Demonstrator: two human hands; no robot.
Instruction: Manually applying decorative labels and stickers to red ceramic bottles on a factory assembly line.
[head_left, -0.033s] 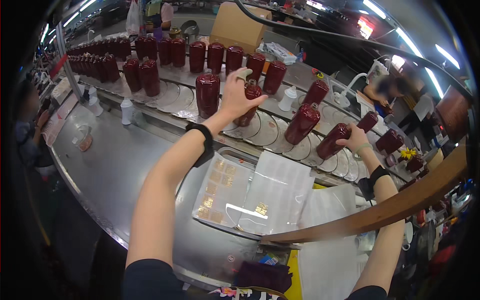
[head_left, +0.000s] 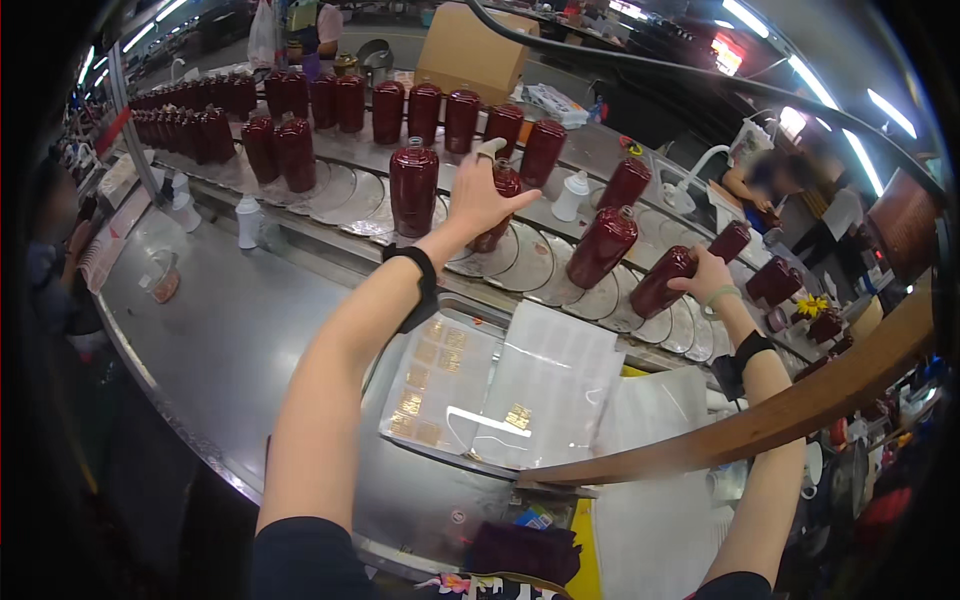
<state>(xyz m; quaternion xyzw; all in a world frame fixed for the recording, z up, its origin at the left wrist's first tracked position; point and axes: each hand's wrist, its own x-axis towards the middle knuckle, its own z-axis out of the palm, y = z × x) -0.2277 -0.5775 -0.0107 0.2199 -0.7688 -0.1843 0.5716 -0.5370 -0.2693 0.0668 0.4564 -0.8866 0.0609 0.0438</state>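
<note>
My left hand (head_left: 478, 197) is spread over a dark red glass bottle (head_left: 493, 232), partly covering it, thumb pointing right and a pale cover on one fingertip. Whether it touches the glass I cannot tell. At the right, my right hand (head_left: 712, 276) has its thumb and fingers around the upper part of another red bottle (head_left: 662, 284), which looks tilted in the fisheye picture. Between the two stands a third red bottle (head_left: 602, 248). Left of my left hand is one more red bottle (head_left: 414, 190). These bottles stand on the round plates of a conveyor (head_left: 530, 262).
Before me a metal tray (head_left: 468, 298) holds white sheets (head_left: 560, 360) with gold decals (head_left: 411, 401). A wooden bar (head_left: 730, 448) crosses above my right forearm. Small white bottles (head_left: 249, 222) stand along the conveyor. Behind are more red bottles and a cardboard box (head_left: 475, 48).
My left hand has shifted slightly right, over the bottle. The whole view has moved a little; my right hand stays on its bottle.
</note>
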